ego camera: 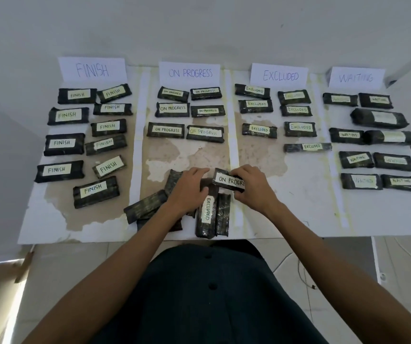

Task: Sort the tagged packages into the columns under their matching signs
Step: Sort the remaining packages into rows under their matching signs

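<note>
White wall backs a bench [298, 214] with a worn, peeling top, split by pale strips [233, 145] into four columns. Along its far edge stand paper signs: a FINISH sign [92, 70], an ON PROGRESS sign [190, 73], an EXCLUDED sign [280, 76] and a WAITING sign [355, 77]. Most of the black-wrapped packages already lie in rows under the sign that matches their tag, so the sorting looks well advanced. What remains is a small heap of unsorted packages [149, 207] at the near edge, roughly at the foot of the second column. One of them is an EXCLUDED package [206, 214] lying lengthwise with its tag up. The right hand [254, 192] has its fingers and thumb curled round the right end of an ON PROGRESS package [225, 180]. That package sits tag up at the top of the heap, just beside the strip between the second and third columns. The left hand [187, 189] lies palm down over the heap with its fingers slightly bent, their tips close to that package's left end; whether it grips anything beneath cannot be told. The step in hand appears to be picking out this package after reading its tag. The next move would call for carrying it forward and a little left, into the bare patch below the three rows under the ON PROGRESS sign. It should be set down tag up, clear of the strip on its right.
</note>
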### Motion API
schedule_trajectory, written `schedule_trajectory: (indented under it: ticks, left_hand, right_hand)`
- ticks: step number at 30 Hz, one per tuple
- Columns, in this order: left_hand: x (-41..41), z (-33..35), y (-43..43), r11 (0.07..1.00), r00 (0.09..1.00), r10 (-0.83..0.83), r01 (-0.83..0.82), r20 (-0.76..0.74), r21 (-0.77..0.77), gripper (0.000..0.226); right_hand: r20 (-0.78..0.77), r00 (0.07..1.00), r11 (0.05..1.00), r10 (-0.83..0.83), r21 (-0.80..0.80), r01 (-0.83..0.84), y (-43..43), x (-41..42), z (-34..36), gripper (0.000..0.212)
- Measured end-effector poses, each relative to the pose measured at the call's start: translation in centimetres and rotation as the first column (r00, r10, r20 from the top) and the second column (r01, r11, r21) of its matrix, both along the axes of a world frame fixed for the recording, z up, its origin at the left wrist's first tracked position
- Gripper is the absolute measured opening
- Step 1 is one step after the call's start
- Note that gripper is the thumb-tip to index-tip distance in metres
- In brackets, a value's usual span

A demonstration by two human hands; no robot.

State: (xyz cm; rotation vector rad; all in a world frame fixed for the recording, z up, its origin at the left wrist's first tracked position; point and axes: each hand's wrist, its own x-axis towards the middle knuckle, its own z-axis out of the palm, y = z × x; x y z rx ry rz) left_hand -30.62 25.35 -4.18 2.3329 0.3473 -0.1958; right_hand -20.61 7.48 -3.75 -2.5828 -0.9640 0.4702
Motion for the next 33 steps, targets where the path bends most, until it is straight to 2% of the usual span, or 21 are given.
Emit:
schedule_trajectory:
  ticks: [10,15,21,23,25,27,30,33]
  left_hand:
    - [2.8,-1.7,6.1,0.986,0.994,0.096,-0.088,-0.049,0.139,0.058]
    - [3.0,-3.5,7.4,0.984,0.989,0.111,-0.095,-0.099,0.15,0.06]
    - [0.8,-4.1,6.7,0.986,0.992,0.107,-0.097,-0.066,0.133,0.057]
    - [-0.2,-3.8,6.0,0.985,0.993,0.107,-0.1,-0.04,0.139,0.057]
    - [-1.3,-3.3,5.0,0.986,0.995,0.097,-0.093,-0.021,0.14,0.056]
    - [-2.5,-3.0,4.0,0.987,0.997,0.076,-0.072,-0.02,0.141,0.057]
    - [-3.6,-3.0,2.9,0.988,0.998,0.067,-0.066,-0.006,0.136,0.057]
    - [-4.0,-3.1,2.3,0.985,0.997,0.071,-0.07,0.002,0.158,0.057]
  right_hand:
    - [0.088,0.986,0.985,0.138,-0.115,-0.128,8.9,6.5,-2.1,0.037]
    - [0.032,0.979,0.963,0.2,-0.191,-0.19,10.6,7.4,-4.4,0.036]
    - [0.056,0.981,0.979,0.184,-0.101,-0.178,8.9,6.1,-4.5,0.041]
    - [-0.013,0.986,0.984,0.166,-0.069,-0.167,8.2,5.3,-3.9,0.043]
    - [-0.137,0.979,0.982,0.152,-0.09,-0.165,7.4,4.0,-3.2,0.055]
    - [-0.198,0.968,0.954,0.157,-0.222,-0.2,6.8,2.2,-2.7,0.077]
    - [-0.132,0.969,0.871,0.211,-0.425,-0.247,6.5,-0.3,-2.7,0.096]
    - [-0.151,0.976,0.889,0.16,-0.407,-0.209,6.9,-0.9,-3.0,0.099]
